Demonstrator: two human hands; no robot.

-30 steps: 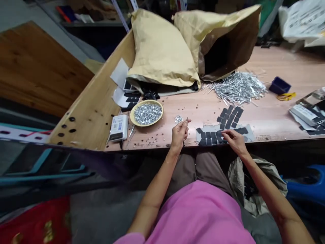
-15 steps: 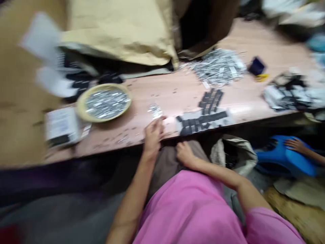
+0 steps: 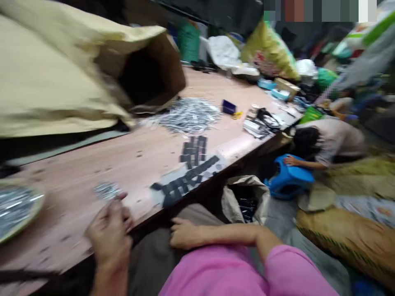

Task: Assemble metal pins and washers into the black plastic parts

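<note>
The picture is smeared by motion. My left hand (image 3: 109, 234) rests at the near edge of the wooden table (image 3: 145, 156), fingers curled together just below a small heap of shiny pieces (image 3: 106, 190); what they pinch is too blurred to name. My right hand (image 3: 185, 233) lies on my brown trouser leg below the table edge, its fingers flat and holding nothing. Black pads on a grey sheet (image 3: 185, 181) lie to the right of my left hand, with more black pads (image 3: 194, 149) behind them.
A yellow dish of shiny pieces (image 3: 15, 209) sits at far left. Large paper sacks (image 3: 46, 74) and a pile of silver pins (image 3: 188, 115) lie farther back. An open bag (image 3: 247, 197) stands by my knee. Another person (image 3: 327, 139) crouches at right, hand on a blue stool (image 3: 288, 176).
My head has turned to the right, so the table slid left in view. My right hand left the black pads and dropped to my lap. My left hand stays at the table edge.
</note>
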